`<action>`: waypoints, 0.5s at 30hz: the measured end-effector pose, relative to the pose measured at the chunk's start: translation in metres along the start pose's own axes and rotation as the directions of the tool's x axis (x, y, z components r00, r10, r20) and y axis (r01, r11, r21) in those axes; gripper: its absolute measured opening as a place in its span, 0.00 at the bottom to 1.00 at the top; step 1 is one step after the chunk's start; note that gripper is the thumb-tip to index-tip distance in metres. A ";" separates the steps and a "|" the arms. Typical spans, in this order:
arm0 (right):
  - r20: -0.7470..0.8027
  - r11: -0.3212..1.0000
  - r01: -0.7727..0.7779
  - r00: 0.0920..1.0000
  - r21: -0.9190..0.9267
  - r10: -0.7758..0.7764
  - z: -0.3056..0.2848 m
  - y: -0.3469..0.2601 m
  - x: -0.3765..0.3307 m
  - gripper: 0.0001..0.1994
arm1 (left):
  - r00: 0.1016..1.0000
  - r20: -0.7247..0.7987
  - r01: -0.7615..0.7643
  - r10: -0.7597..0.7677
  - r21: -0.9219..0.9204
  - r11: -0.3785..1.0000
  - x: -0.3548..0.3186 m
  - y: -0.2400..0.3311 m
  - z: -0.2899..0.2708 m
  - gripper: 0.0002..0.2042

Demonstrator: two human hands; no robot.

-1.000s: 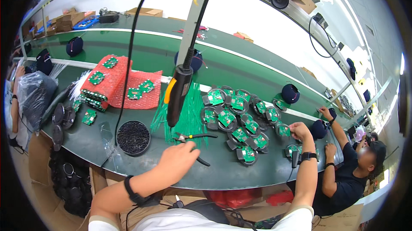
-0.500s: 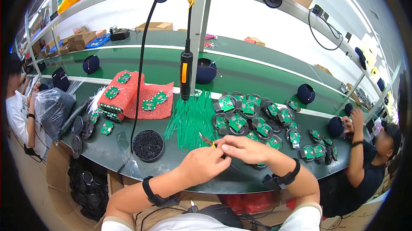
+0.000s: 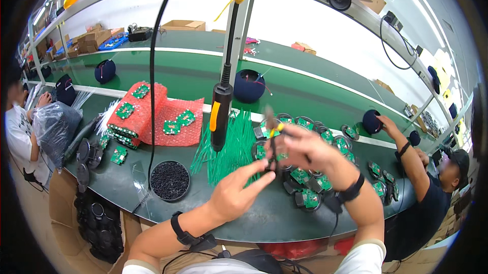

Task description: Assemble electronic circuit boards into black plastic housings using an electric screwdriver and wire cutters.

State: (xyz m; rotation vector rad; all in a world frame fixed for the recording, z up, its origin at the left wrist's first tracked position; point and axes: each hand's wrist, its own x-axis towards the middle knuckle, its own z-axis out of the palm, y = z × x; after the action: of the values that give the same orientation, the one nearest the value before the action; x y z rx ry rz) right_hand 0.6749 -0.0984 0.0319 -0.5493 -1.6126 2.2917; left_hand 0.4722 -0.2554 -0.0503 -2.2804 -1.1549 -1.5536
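Observation:
My right hand (image 3: 312, 149) is blurred by motion and holds a small pair of pliers (image 3: 275, 130) with yellow on the handle; the jaws point up and away. My left hand (image 3: 236, 190) reaches towards the pliers' dark lower end, thumb and forefinger stretched out and a little apart. Whether its fingertips touch the handle I cannot tell. Just beyond lie many thin green strips (image 3: 229, 147) in a loose bundle. Round dark parts with green circuit boards (image 3: 311, 198) are heaped beside and under my right hand. A black and orange electric screwdriver (image 3: 221, 116) hangs on its cable above the strips.
A round dish of small black pieces (image 3: 170, 180) stands left of my left hand. Red bubble wrap (image 3: 178, 116) carries circuit boards. A navy rounded shell (image 3: 249, 85) sits behind. One co-worker (image 3: 432, 192) works at the right, another (image 3: 23, 141) at the left. An open carton (image 3: 63, 223) holds black parts.
My hands have drawn apart. The right one has swung the pliers up and to the right; the left fingers have straightened. The co-worker at the right has stretched an arm towards a navy shell.

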 end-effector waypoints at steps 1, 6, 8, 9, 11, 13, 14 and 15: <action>-0.064 0.997 0.034 0.997 -0.073 -0.039 -0.020 -0.016 0.012 0.27 | 0.997 0.053 -0.052 0.053 -0.021 0.998 -0.004 -0.001 0.002 0.24; -0.521 0.740 -0.237 0.835 -0.629 -0.176 -0.141 -0.072 0.089 0.19 | 0.927 0.371 0.126 -0.054 -0.173 0.977 -0.014 0.000 0.015 0.16; -0.601 0.664 -0.362 0.782 -0.655 -0.167 -0.177 -0.072 0.114 0.18 | 0.910 0.405 0.169 -0.087 -0.172 0.970 -0.017 -0.002 0.017 0.15; -0.628 0.653 -0.406 0.765 -0.640 -0.140 -0.186 -0.072 0.126 0.19 | 0.890 0.439 0.208 -0.118 -0.163 0.964 -0.018 -0.002 0.016 0.15; -0.626 0.609 -0.450 0.773 -0.653 -0.100 -0.199 -0.066 0.143 0.18 | 0.882 0.454 0.210 -0.124 -0.143 0.967 -0.018 -0.001 0.015 0.16; -0.627 0.563 -0.492 0.777 -0.664 -0.060 -0.205 -0.062 0.157 0.18 | 0.873 0.470 0.212 -0.130 -0.127 0.969 -0.018 -0.002 0.015 0.16; -0.630 0.541 -0.509 0.775 -0.669 -0.049 -0.207 -0.060 0.162 0.19 | 0.864 0.488 0.205 -0.123 -0.120 0.971 -0.020 -0.001 0.014 0.17; -0.633 0.518 -0.526 0.773 -0.675 -0.039 -0.209 -0.058 0.166 0.19 | 0.855 0.505 0.198 -0.115 -0.114 0.974 -0.021 -0.001 0.014 0.17</action>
State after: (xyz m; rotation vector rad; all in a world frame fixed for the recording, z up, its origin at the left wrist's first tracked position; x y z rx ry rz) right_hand 0.6251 0.1680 0.0000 -1.6331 -2.2666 1.0525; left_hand 0.4779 -0.2582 -0.0741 -2.8735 -1.4028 -1.1658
